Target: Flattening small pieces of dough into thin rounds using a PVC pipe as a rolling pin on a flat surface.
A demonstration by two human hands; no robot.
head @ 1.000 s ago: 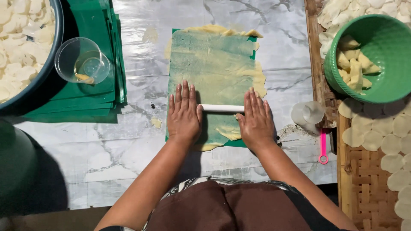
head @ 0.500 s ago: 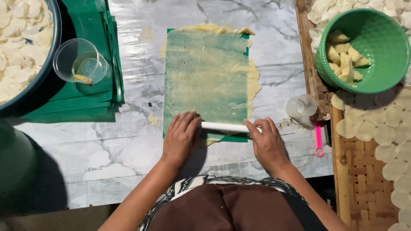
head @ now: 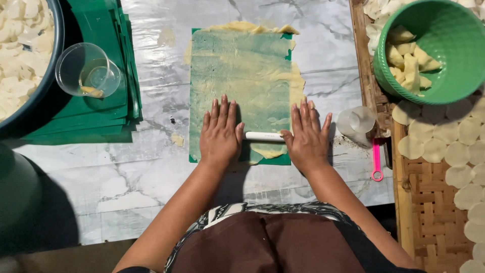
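Observation:
A green plastic sheet [head: 237,65] lies on the marble-patterned table, with thin yellow dough [head: 295,83] pressed flat under it and spilling past its top and right edges. Across its near end lies a white rolling pin [head: 263,136]. My left hand [head: 220,132] rests palm down on the pin's left end, fingers spread flat over the sheet. My right hand [head: 305,136] presses flat on the pin's right end the same way. Only the pin's middle shows between the palms.
A stack of green sheets [head: 103,108] with a clear cup [head: 87,71] lies at left, beside a dark bowl of white discs [head: 20,55]. At right sit a green bowl of dough pieces [head: 444,55], a small clear cup [head: 356,124], a pink tool [head: 376,162] and a woven tray of round discs [head: 439,151].
Both hands first drew the pin back to the sheet's near edge, then pushed it forward again up the sheet; the fingers now lie flat and spread.

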